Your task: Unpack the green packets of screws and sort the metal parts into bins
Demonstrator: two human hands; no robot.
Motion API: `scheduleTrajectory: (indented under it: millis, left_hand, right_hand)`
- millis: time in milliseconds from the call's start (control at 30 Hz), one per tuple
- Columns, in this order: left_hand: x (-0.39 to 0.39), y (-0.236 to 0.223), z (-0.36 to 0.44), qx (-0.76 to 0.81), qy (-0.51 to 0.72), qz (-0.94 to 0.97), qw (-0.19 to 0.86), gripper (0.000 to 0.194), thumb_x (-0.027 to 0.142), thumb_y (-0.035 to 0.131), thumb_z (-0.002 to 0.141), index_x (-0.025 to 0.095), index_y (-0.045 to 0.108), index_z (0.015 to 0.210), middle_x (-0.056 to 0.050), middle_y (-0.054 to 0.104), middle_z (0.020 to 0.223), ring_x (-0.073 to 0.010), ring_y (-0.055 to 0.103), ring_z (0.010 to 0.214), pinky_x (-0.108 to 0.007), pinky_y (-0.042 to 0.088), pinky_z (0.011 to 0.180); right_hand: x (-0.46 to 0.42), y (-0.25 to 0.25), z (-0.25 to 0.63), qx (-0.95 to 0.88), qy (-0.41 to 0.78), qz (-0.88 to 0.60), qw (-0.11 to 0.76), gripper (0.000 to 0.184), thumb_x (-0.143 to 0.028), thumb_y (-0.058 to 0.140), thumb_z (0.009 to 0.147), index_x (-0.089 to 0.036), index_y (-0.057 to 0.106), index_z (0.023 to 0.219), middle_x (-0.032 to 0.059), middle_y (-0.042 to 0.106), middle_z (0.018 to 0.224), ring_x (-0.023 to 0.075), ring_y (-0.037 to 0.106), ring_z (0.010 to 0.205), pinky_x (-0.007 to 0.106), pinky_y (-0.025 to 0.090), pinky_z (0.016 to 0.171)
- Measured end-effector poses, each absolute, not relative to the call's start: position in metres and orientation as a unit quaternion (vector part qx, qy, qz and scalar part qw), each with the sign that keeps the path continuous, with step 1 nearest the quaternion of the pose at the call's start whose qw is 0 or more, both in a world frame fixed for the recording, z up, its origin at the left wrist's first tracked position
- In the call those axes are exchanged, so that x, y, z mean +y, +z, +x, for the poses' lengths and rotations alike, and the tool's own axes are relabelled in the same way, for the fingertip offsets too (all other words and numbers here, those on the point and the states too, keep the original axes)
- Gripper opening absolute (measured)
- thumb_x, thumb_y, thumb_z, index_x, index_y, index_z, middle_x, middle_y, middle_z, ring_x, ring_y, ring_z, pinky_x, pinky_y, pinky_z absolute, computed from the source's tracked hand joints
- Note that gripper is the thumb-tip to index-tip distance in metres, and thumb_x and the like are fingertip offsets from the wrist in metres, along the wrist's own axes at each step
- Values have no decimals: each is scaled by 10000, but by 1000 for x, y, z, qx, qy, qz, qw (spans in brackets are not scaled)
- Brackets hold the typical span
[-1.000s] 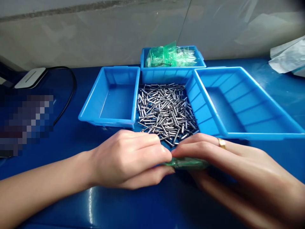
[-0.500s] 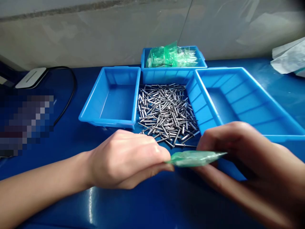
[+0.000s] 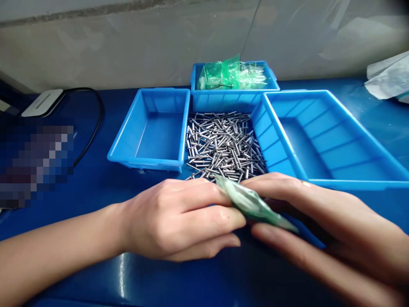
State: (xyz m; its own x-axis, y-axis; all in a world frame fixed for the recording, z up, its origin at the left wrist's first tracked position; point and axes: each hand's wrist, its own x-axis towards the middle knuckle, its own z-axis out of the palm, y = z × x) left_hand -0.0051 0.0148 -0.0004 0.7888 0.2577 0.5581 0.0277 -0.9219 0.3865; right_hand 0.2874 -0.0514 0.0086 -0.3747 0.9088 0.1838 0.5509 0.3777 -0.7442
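Note:
A small green plastic bag [image 3: 255,200], with something pale showing through it, is tilted down to the right between my two hands, in front of the screws. My left hand [image 3: 182,217] comes from the left and is closed at the bag's left side, with one finger over its near face. My right hand [image 3: 322,217] curves around the right part of the bag, thumb on the near side and fingers on the far side. Behind them lies a heap of loose silver screws [image 3: 223,145] on the blue table. Whatever the bag contains cannot be made out clearly.
Blue plastic bins surround the screws: a left bin [image 3: 150,132], a larger right bin [image 3: 322,145] and a back bin [image 3: 230,100] holding green bags [image 3: 220,73]. At left are a white device [image 3: 43,102] and a black cable [image 3: 101,111]. Crumpled paper [image 3: 388,76] lies far right.
The bag has turned from nearly level to slanting down rightward. My left fingers have shifted right and spread along it. My right hand has flattened around it.

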Motion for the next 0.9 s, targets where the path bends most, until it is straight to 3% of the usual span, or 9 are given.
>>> scheduleTrajectory:
  millis: [133, 267, 400, 500, 667, 767, 833, 900]
  left_hand:
    - [11, -4, -4, 151, 344, 908, 183, 326, 340, 695, 1401, 226, 712, 1096, 9, 857, 847, -145, 815, 650, -232, 697, 705]
    - [10, -2, -4, 232, 359, 885, 187, 435, 455, 693, 1407, 242, 690, 1028, 54, 773, 746, -106, 736, 553, -180, 619, 586]
    - [10, -1, -7, 190, 347, 897, 196, 111, 284, 737, 1366, 246, 780, 1271, 24, 934, 926, -131, 894, 692, -171, 737, 703]
    - [10, -2, -10, 156, 352, 903, 188, 108, 172, 717, 1332, 257, 779, 1304, 33, 971, 980, -132, 940, 750, -175, 780, 784]
    - [9, 1, -18, 178, 353, 908, 141, 108, 287, 720, 1375, 276, 826, 1393, -2, 965, 1017, -178, 959, 814, -223, 809, 781]
    - [11, 5, -21, 186, 334, 912, 151, 131, 273, 742, 1364, 281, 845, 1446, -53, 997, 1220, -186, 962, 873, -239, 804, 755]
    - [11, 8, -19, 180, 330, 910, 173, 150, 223, 772, 1337, 267, 857, 1452, -87, 998, 1389, -200, 996, 995, -243, 823, 813]
    - [11, 9, -15, 166, 361, 897, 193, 208, 165, 807, 1304, 258, 849, 1485, -92, 998, 1446, -224, 1019, 1123, -267, 854, 921]
  right_hand:
    - [-56, 9, 293, -777, 320, -444, 311, 286, -450, 748, 1295, -534, 764, 1568, -43, 958, 1213, 279, 965, 975, 311, 822, 797]
    - [-62, 9, 297, -766, 304, -456, 337, 248, -464, 740, 1300, -562, 702, 1525, -34, 928, 1232, 280, 963, 986, 318, 827, 839]
    - [-59, 10, 293, -774, 295, -458, 323, 357, -586, 896, 1183, -453, 836, 1509, 70, 957, 1188, 417, 981, 1093, 461, 854, 842]
    - [-51, 12, 284, -781, 290, -465, 300, 481, -707, 956, 1098, -406, 908, 1470, 107, 965, 1177, 465, 967, 1148, 508, 857, 840]
    - [-46, 12, 278, -778, 280, -471, 307, 440, -710, 910, 1128, -376, 931, 1414, 109, 962, 1124, 440, 962, 1072, 499, 849, 809]
    - [-52, 9, 285, -777, 291, -463, 312, 337, -623, 843, 1197, -363, 927, 1395, 93, 968, 1115, 385, 950, 938, 460, 831, 748]
    - [-59, 5, 294, -779, 309, -453, 303, 230, -498, 743, 1274, -407, 890, 1426, 47, 982, 1211, 313, 937, 889, 413, 828, 781]
    - [-67, 0, 304, -788, 312, -447, 286, 334, -434, 697, 1306, -512, 808, 1610, -7, 973, 1456, 286, 972, 1022, 402, 848, 944]
